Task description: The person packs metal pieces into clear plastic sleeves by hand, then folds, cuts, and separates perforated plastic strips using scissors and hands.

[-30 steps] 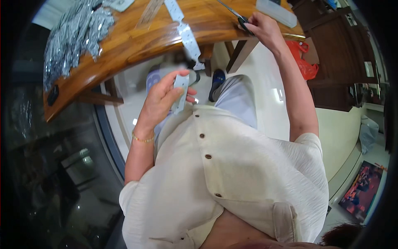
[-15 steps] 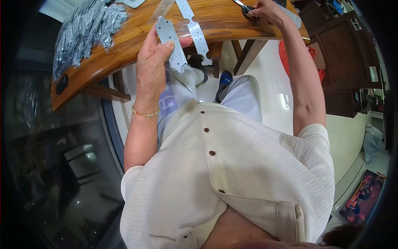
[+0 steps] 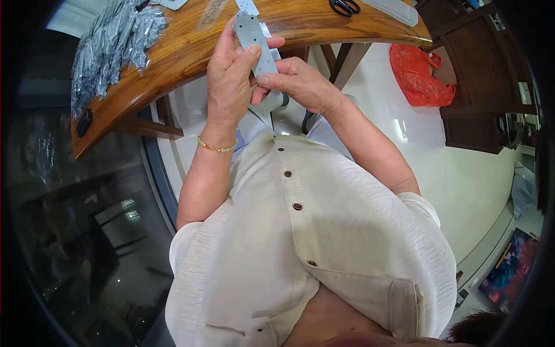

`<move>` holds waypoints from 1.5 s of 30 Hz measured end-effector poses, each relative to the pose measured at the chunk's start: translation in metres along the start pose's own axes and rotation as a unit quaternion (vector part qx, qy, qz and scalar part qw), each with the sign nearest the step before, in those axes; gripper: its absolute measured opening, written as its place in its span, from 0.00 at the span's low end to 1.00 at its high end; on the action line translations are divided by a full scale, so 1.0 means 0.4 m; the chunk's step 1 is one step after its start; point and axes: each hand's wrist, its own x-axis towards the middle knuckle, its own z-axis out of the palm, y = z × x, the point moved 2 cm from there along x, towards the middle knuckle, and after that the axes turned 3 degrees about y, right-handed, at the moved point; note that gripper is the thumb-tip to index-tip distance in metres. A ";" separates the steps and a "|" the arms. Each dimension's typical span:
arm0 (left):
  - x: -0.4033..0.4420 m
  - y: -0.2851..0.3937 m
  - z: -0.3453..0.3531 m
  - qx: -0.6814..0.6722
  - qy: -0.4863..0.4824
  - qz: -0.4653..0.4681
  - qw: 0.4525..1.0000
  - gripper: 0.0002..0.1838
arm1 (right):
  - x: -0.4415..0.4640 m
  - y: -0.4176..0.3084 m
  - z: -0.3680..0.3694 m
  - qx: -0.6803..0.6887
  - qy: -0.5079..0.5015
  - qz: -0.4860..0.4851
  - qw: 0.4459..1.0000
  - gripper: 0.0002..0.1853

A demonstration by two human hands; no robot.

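While left hand [image 3: 228, 78] points far, thumb and fingers pinching the card [image 3: 253, 33], right hand [image 3: 303, 87] angles in from the right, pinching the card's near end.

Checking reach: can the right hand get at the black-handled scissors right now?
Probably yes: the right hand is on the patterned strip, but the left hand holds it too, and the scissors lie near the table's edge, handles uncovered.
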 end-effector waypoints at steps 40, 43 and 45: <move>-0.006 -0.062 -0.101 -0.329 0.028 -0.242 0.912 0.17 | -0.054 -0.080 -0.022 -0.012 -0.028 -0.075 0.997 0.09; -0.003 -0.074 -0.105 -0.360 0.006 -0.244 0.900 0.17 | -0.049 -0.076 -0.015 -0.033 -0.024 -0.100 0.994 0.07; -0.002 -0.077 -0.103 -0.380 0.013 -0.247 0.891 0.18 | -0.038 -0.065 -0.020 -0.066 -0.039 -0.144 0.987 0.06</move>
